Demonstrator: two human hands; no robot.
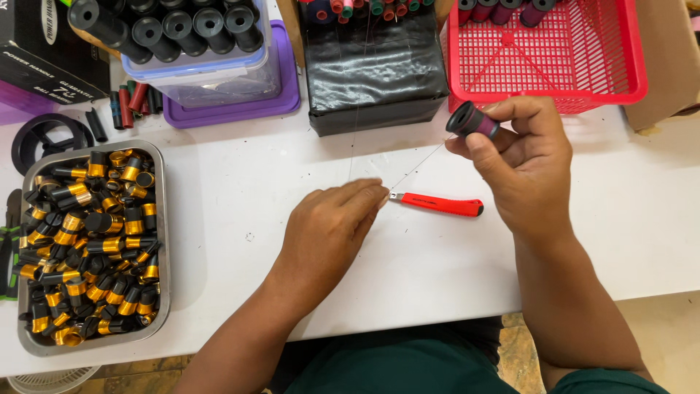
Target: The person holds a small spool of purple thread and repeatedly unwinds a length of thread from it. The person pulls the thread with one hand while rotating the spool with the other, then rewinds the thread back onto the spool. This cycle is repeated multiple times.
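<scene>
**Thread pulled taut between hands**

Right hand (521,157) grips purple-wound spool (473,121) near table's (219,190) back edge. Left hand (332,226) pinches thin thread (419,164) mid-table, fingers closed. Red cutter (437,205) lies between hands. Metal tray (162,219) of gold-black caps at left edge, red basket (583,69) behind.

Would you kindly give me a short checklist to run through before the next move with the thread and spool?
1. Right hand grips the black and purple spool firmly: ok.
2. Left hand pinches the thread end at its fingertips: ok, though the end itself is too fine to see.
3. Thread runs taut from spool to left hand: ok.
4. Red knife lies on the white table, close to the left fingertips: ok.
5. Knife blade retracted: cannot tell.
6. Metal tray of black and gold caps sits apart from both hands: ok.
</scene>
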